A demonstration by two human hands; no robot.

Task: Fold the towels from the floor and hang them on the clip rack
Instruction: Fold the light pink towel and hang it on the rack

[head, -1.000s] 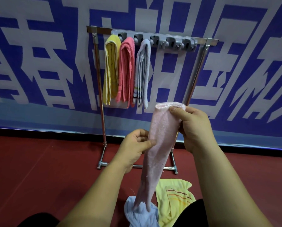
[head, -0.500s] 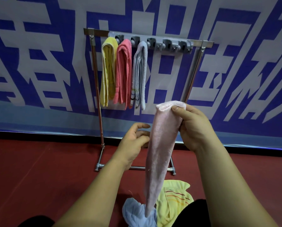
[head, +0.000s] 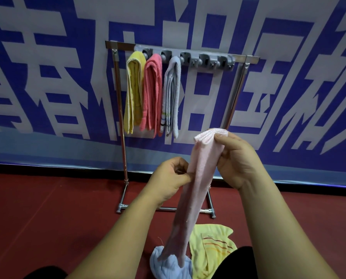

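Note:
A pale pink towel [head: 190,200] hangs lengthwise in front of me. My right hand [head: 236,160] pinches its top edge, and my left hand [head: 171,181] grips its left side a little lower. Its bottom end rests on a blue towel [head: 169,266] on the floor, beside a yellow striped towel [head: 210,246]. Behind stands the metal clip rack [head: 188,58]. A yellow towel [head: 134,93], a coral pink towel [head: 152,95] and a grey towel [head: 171,97] hang from its left clips. The right clips hold nothing.
A blue and white banner [head: 47,87] covers the wall behind the rack. The floor [head: 47,208] is dark red. The rack's base feet [head: 166,209] stand just beyond the towels on the floor. My dark-clothed knees show at the bottom edge.
My left hand had let go and now closes again on the pink towel's side. The towel hangs a little lower, and my right hand keeps its hold on the top.

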